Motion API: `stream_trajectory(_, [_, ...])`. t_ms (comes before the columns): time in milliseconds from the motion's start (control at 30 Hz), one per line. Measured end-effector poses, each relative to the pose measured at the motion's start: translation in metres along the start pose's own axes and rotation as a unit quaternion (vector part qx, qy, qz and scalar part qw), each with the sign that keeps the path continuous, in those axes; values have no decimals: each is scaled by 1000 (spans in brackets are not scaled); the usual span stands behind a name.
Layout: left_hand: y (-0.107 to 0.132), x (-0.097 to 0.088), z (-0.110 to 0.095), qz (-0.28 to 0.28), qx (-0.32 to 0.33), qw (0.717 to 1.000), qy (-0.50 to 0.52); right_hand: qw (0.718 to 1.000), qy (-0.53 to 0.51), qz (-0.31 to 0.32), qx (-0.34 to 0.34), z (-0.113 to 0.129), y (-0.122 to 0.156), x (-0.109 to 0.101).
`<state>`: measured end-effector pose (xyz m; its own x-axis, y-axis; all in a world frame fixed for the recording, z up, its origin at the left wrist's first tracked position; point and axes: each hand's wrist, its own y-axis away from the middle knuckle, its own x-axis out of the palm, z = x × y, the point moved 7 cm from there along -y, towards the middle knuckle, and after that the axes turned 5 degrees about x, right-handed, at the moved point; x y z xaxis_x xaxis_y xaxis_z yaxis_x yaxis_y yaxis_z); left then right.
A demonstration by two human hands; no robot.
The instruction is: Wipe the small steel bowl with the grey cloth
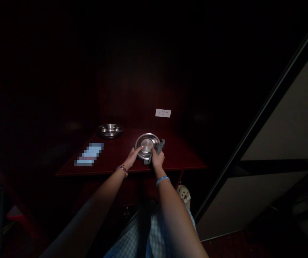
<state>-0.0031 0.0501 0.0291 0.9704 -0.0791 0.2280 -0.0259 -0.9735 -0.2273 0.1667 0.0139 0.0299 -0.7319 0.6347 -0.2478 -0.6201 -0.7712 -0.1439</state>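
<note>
On the bench (175, 157), left hand (133, 156) steadies the steel bowl (146, 144) by its slick rim; right hand (157, 157) is clamped on a soft cloth (159, 146).

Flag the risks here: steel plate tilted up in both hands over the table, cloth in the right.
1. The steel plate is tilted, held by the left hand at its rim; the smooth metal could slip onto the dark red table.
2. The right hand grips the grey cloth against the plate's edge, so its hold on the plate looks weak.
3. Dim light could hide the steel bowl nearby.
</note>
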Motion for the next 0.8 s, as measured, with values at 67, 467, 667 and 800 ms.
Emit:
stream_trajectory(67, [0,2,-1,12,12,1000,1,1000,-4,-4,7,-2,-1,1])
stream_trajectory(467, [-5,15,3,69,49,996,-15,1000,-8,-1,1,-3,-2,2])
stream_trajectory(667, [-5,9,6,23,27,999,-11,1000,11,7,-26,5,2,1])
stream_trajectory(800, [-4,6,6,3,17,1000,-8,999,26,10,-46,9,4,0])
